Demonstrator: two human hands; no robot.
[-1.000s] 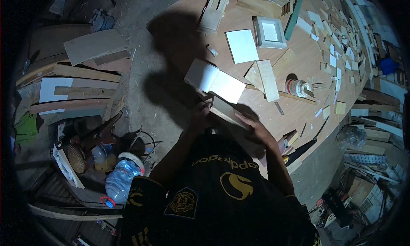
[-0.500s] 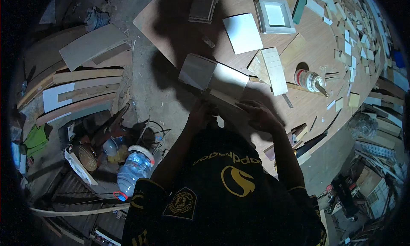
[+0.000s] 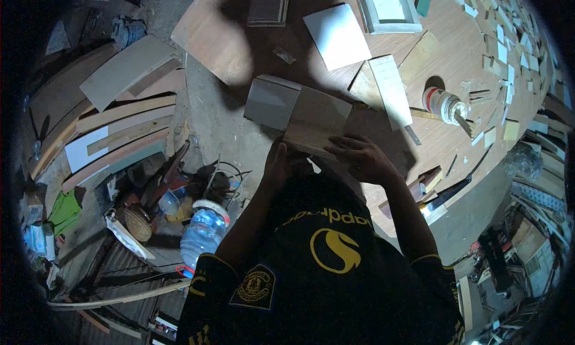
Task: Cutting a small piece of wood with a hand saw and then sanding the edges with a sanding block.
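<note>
In front of my body is a tan wooden board (image 3: pixel 320 111) with a thin raised strip along its near edge. A greyish panel (image 3: pixel 272 102) lies against its left side; whether the two are joined I cannot tell. My left hand (image 3: pixel 279 166) is closed at the board's near left corner, its fingertips mostly hidden in shadow. The fingers of my right hand (image 3: pixel 364 159) are pressed together over the near strip, with the thumb out of sight. Beyond the board lie a white square panel (image 3: pixel 337 36) and a pale narrow block (image 3: pixel 392 90) with lines across it.
A jar (image 3: pixel 443 105) with a red band stands on the wooden table (image 3: pixel 209 36), a flat stick or brush at its mouth. Further away are a pale square frame (image 3: pixel 389 9) and many offcuts. Planks (image 3: pixel 126 120) and a blue water bottle (image 3: pixel 203 232) stand on the left.
The view has shifted slightly, and the board, brightly lit before, is now in shade. My right hand's fingers lie further over the near strip. My left hand stays at the corner.
</note>
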